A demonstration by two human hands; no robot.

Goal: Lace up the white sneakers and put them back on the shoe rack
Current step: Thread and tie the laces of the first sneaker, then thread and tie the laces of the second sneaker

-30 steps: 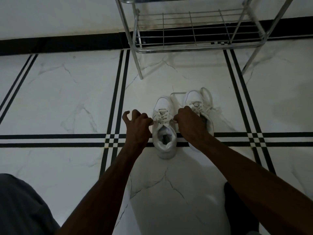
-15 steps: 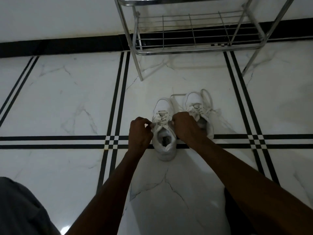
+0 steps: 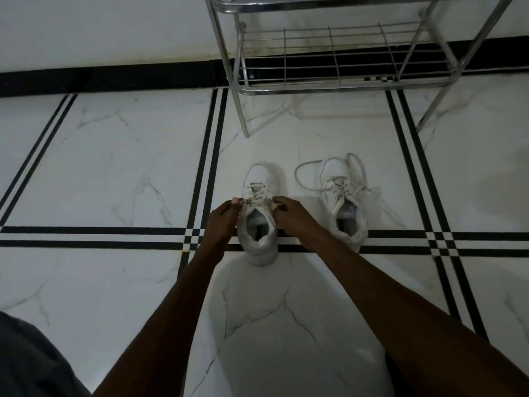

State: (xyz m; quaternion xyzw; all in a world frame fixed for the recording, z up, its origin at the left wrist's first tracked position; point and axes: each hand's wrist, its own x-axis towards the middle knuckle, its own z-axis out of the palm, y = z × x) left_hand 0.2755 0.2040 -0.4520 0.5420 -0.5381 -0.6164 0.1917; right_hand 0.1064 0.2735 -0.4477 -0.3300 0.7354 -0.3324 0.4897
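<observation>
Two white sneakers stand on the marble floor, toes pointing toward the rack. On the left sneaker [image 3: 262,179] the laces are crossed over the tongue. My left hand [image 3: 223,217] pinches the lace at that shoe's left side. My right hand [image 3: 292,217] pinches the lace at its right side. The right sneaker [image 3: 342,196] stands apart to the right, untouched, with its loose lace looping out over the floor on both sides. The metal shoe rack [image 3: 337,87] stands against the wall just beyond both shoes, and the shelf in view holds nothing.
The floor [image 3: 114,167] is glossy white marble with black double stripes crossing under the shoes. A black skirting runs along the white wall [image 3: 100,30]. A grey-clothed knee [image 3: 31,359] fills the bottom left corner.
Both hands have drawn in close to the left sneaker's upper eyelets. The right hand no longer covers the right sneaker, which now shows in full.
</observation>
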